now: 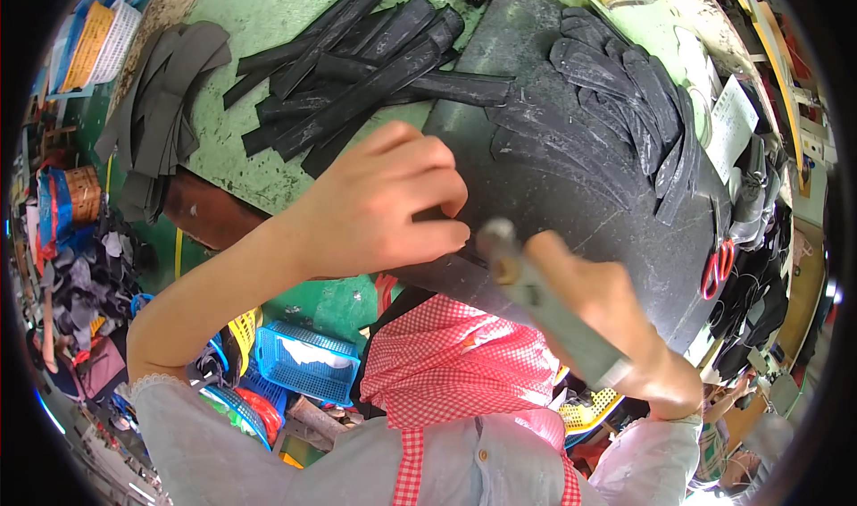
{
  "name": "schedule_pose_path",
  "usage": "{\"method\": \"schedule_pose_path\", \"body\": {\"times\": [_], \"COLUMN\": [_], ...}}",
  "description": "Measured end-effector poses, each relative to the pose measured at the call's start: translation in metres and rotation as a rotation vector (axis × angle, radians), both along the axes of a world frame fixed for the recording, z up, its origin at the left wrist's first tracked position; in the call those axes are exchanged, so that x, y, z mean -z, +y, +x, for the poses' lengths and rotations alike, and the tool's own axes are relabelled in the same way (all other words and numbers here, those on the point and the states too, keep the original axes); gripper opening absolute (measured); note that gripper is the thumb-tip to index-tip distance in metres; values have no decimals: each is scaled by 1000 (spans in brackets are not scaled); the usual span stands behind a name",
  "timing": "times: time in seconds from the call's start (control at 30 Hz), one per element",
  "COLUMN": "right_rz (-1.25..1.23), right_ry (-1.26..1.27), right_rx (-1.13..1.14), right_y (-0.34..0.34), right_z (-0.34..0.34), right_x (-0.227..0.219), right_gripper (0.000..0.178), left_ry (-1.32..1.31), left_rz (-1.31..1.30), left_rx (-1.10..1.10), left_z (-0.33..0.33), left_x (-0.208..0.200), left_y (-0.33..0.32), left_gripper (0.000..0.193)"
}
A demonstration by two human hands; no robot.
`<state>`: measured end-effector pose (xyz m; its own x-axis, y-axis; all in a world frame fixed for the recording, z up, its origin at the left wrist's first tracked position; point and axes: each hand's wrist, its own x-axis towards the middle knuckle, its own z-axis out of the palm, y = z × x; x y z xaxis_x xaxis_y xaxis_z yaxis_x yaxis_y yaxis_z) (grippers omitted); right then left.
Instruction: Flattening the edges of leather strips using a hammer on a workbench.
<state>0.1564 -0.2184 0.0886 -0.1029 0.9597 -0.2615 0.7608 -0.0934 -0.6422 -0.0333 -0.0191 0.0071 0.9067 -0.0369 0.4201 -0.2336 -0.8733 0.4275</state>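
Note:
My left hand (379, 198) presses its fingertips down on a dark cut piece at the near edge of a black work slab (571, 211). My right hand (616, 327) grips a grey metal hammer-like tool (544, 305), its head raised just right of my left fingers. A fan of curved black pieces (625, 95) lies on the slab's far right. Long black strips (366, 68) are piled on the green bench (259, 24) beyond my left hand.
Flat grey-brown pieces (161, 104) lie at the bench's left. Red-handled scissors (717, 269) hang by the slab's right edge. Blue and yellow baskets (303, 359) stand on the floor below. A red checked cloth (455, 363) covers my front.

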Motion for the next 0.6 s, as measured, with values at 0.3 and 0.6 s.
{"method": "schedule_pose_path", "body": {"times": [0.3, 0.6], "right_rz": [-30, -68], "right_ry": [3, 16], "right_rx": [-43, -64], "right_y": [20, 34], "right_z": [-11, -19], "right_x": [1, 5], "right_gripper": [17, 32], "left_ry": [7, -4], "left_rz": [-57, -18], "left_rx": [-40, 9], "left_z": [-9, -26], "left_x": [1, 4], "left_y": [12, 18], "left_gripper": [24, 27]}}
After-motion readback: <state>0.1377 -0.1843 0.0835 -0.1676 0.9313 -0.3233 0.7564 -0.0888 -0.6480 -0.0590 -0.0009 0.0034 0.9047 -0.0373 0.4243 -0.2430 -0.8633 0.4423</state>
